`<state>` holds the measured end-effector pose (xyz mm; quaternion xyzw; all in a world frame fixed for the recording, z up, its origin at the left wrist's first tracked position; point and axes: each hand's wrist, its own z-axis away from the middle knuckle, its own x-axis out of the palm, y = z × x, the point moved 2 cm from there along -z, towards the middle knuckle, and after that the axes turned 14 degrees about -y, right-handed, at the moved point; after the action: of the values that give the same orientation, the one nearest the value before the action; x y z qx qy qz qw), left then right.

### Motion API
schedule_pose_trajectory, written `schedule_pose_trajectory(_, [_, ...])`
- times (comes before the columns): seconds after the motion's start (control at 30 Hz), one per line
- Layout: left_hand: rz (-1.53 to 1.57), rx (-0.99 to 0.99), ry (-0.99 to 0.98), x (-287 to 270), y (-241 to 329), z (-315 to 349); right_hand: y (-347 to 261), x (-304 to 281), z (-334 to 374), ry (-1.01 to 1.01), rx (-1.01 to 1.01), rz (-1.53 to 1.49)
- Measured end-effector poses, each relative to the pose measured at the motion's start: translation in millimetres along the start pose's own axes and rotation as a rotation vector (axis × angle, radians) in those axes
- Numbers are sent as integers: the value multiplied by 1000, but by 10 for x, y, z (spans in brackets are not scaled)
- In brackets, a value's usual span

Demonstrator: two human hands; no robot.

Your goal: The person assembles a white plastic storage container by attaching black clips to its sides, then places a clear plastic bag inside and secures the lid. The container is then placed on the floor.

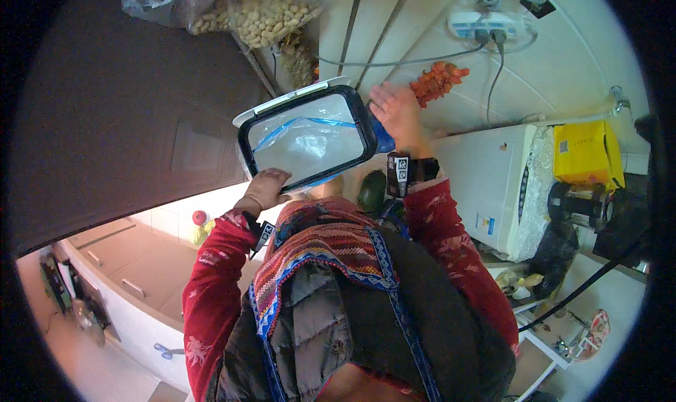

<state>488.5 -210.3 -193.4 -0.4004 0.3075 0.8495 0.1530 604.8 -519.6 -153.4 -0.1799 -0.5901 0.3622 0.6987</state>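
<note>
In front of me is a rectangular bin (371, 140) with a thick black rim and a white lid (289, 101) raised along its far side. A clear plastic bag (304, 147) with a blue band lines its inside. My left hand (265, 189) curls over the near left corner of the rim. My right hand (396, 115) is beside the bin's right end with its fingers stretched out, slightly blurred, holding nothing visible. Something blue (384, 136) shows between that hand and the bin; its kind is unclear.
Peanuts in a plastic bag (274, 22) lie at the far left. Dried red chillies (440, 83) hang near a power strip (491, 26) with cords. A white appliance (486, 184) and a yellow bag (588, 154) stand right. Low cabinets (144, 279) line the left.
</note>
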Motion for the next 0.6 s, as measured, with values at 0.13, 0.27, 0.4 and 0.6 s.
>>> schedule_pose_trajectory(0.13, [456, 206, 312, -742, 464, -31, -487, 900, 117, -208, -288, 207])
schedule_pose_trajectory(0.27, [1046, 788, 177, -1364, 1151, 40, -764, 1737, 216, -280, -490, 113])
schedule_pose_trajectory(0.4, [909, 919, 305, -1657, 1344, 289, -818, 2264, 317, -280, -568, 149])
schedule_pose_trajectory(0.6, [843, 906, 390, -1445, 1280, 587, -668, 2603, 424, -117, -816, 430])
